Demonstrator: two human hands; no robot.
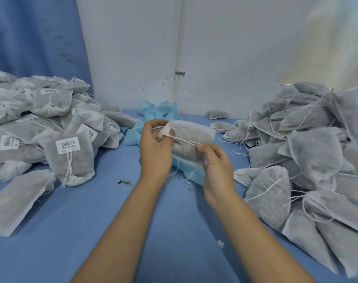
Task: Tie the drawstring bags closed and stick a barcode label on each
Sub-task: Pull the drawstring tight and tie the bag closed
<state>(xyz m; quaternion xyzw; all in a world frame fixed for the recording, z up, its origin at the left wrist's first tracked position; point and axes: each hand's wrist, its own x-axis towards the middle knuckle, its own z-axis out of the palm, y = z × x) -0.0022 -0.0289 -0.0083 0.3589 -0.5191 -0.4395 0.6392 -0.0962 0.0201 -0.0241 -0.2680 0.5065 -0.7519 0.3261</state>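
Two bare forearms reach from the near edge over the blue tabletop (92,231), where some small crumbs of dried leaf (125,182) lie. Above the middle of the tabletop, the left hand (155,148) has its grip closed around the gathered mouth of a white drawstring bag (192,132), which is held in the air between both hands with its body pointing to the right. The right hand (217,170) has a narrow grip: thumb and forefinger pinch the end of the drawstring (186,141), which runs tight across the bag from the mouth. Under the hands lie light blue sheets (159,111), and they continue to the far edge. On the left side is a pile of tied bags (41,123), several carrying a barcode label (68,146). On the right side is a pile of bags without labels (306,150), with loose strings. Behind stands a white wall (225,48) with a thin pipe (180,48), and a blue curtain (31,33) at the left.
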